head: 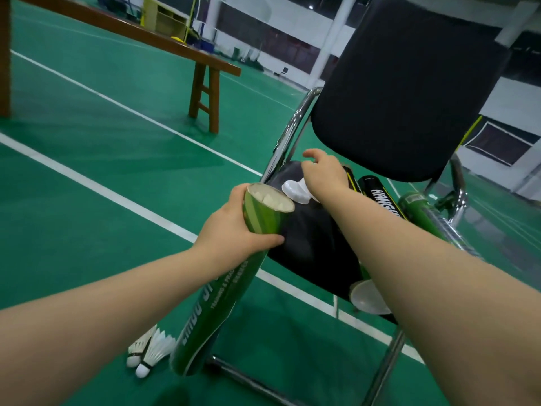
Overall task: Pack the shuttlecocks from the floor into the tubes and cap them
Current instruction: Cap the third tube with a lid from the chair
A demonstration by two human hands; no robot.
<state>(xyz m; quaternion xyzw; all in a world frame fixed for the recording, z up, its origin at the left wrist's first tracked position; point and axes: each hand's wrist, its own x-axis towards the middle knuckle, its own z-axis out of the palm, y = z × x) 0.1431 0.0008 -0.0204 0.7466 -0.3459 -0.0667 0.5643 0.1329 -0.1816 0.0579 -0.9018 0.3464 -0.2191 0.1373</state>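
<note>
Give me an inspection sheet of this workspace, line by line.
Surface: green court floor with white lines.
Job's things: open green tube, shuttlecocks showing at its mouth; two loose shuttlecocks on the floor; white cap on the chair seat; more tubes on the seat.
Clutter: translucent cap at the seat edge.
Grips: left hand holds the green tube; right hand reaches at the white cap, hold unclear.
Cables: nothing seen.
Surroundings: wooden bench.
</note>
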